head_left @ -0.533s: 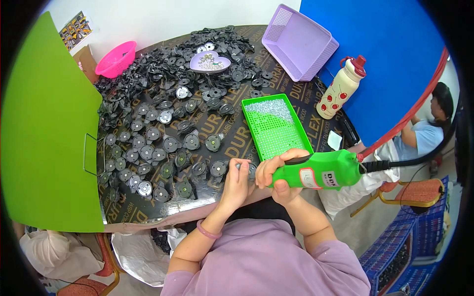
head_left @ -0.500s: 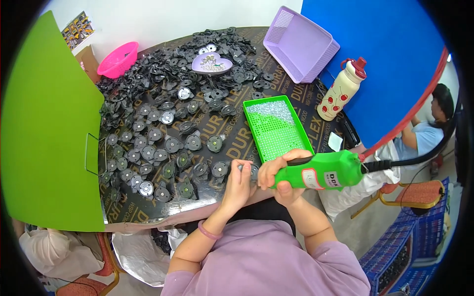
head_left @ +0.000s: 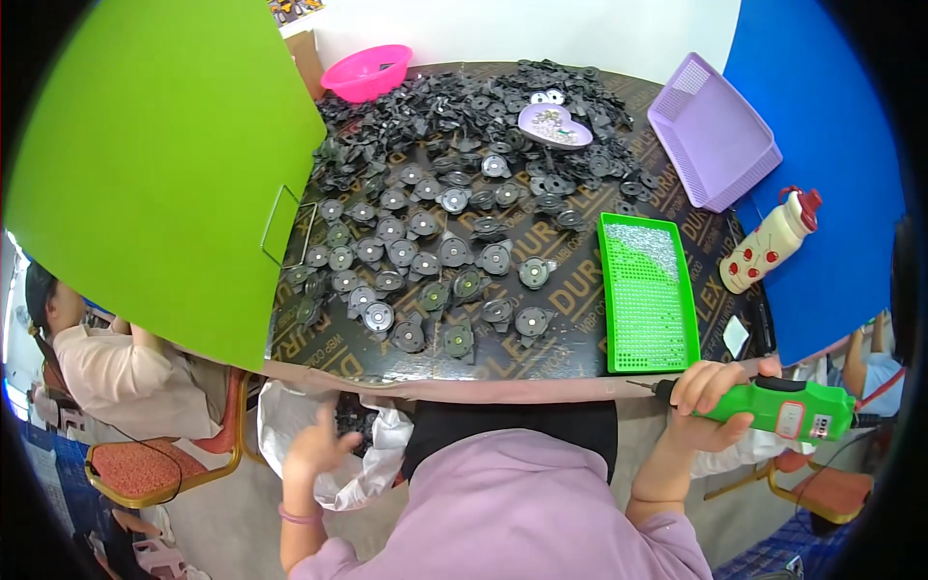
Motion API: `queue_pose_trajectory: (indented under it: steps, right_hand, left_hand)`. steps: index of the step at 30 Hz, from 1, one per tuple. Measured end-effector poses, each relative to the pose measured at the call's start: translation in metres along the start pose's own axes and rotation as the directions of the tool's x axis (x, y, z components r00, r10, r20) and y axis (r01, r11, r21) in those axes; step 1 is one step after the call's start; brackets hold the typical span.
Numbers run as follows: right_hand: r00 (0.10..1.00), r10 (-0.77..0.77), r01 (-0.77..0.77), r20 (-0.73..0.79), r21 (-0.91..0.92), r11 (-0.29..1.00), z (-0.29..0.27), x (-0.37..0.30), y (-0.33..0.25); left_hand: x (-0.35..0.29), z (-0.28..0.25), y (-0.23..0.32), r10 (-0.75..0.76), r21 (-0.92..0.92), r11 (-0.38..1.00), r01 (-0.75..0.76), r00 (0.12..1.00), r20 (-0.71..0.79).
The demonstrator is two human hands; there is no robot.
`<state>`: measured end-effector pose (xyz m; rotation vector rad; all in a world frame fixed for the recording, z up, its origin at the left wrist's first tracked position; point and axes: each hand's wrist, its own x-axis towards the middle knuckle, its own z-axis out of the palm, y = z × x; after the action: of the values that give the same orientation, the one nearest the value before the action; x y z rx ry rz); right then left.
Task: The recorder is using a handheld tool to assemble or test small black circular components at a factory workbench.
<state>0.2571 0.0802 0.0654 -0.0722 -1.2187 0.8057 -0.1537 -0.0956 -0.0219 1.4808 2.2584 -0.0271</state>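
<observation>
Near table edge [head_left: 541,390], right fingers [head_left: 710,384] gripping screwdriver [head_left: 820,410]

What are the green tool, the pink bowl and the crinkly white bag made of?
Green tool: probably hard plastic, its smooth body catching a little light. Pink bowl: likely smooth plastic, evenly bright-coloured. White bag: perhaps plastic, with creases and a soft sheen, but cloth is possible.

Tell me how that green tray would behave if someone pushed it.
The green tray would probably slide rather than tip, since it is broad and lies flat on the table. The small silvery pieces heaped at its far end look loose, so they might shift. That heap probably makes the far end heavier.
</observation>
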Motion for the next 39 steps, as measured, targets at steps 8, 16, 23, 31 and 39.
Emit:
queue_pose_trajectory:
  steps: [8, 16, 23, 31, 39]
  right_hand:
    - [0.999, 0.041, -0.04, 0.032, -0.012, 0.999, 0.005, -0.002, 0.007]
    - [0.999, 0.036, -0.036, -0.004, -0.087, 0.996, -0.006, -0.005, 0.002]
    - [0.999, 0.032, -0.036, -0.03, -0.121, 0.992, -0.017, 0.001, 0.002]
    - [0.99, 0.054, -0.091, -0.133, -0.291, 0.952, -0.043, 0.001, 0.016]
    - [0.977, 0.142, -0.191, -0.161, -0.354, 0.915, -0.052, -0.011, 0.029]
  left_hand:
    - [0.051, -0.078, 0.03, -0.43, -0.541, 0.832, 0.123, 0.759, -0.489]
    - [0.146, -0.068, -0.001, -0.527, -0.574, 0.787, 0.228, 0.731, -0.433]
    - [0.134, -0.065, -0.006, -0.469, -0.691, 0.717, 0.093, 0.797, -0.38]
    - [0.074, -0.066, 0.055, -0.171, -0.792, 0.541, -0.281, 0.886, -0.431]
    - [0.046, -0.016, 0.23, 0.518, -0.974, -0.163, -0.158, 0.826, -0.221]
